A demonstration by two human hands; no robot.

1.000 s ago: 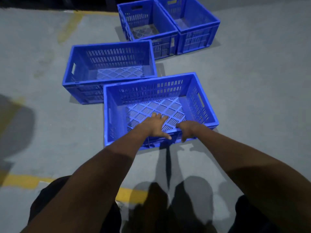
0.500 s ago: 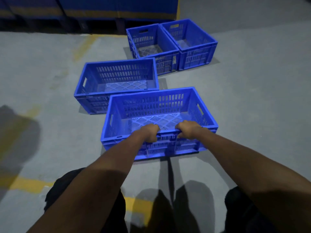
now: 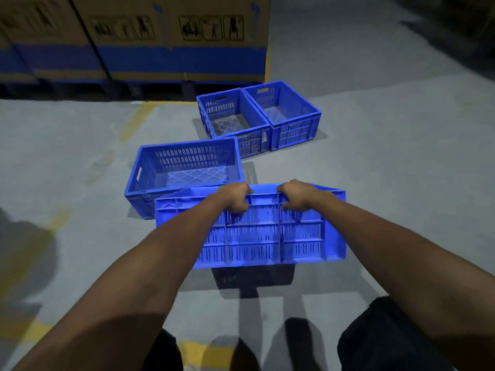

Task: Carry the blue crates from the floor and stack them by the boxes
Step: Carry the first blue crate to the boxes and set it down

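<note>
Your left hand (image 3: 233, 197) and right hand (image 3: 294, 195) both grip the near rim of a blue crate (image 3: 257, 234), lifted off the grey floor (image 3: 401, 183) (tilted, its slotted side facing you); three more crates sit beyond.

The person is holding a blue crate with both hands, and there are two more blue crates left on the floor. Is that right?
Not quite. The head view shows three blue crates left on the floor, not two: one crate just behind the held crate, and a pair side by side, the left one and the right one, near the cardboard boxes. The left hand and right hand do both grip it.
</note>
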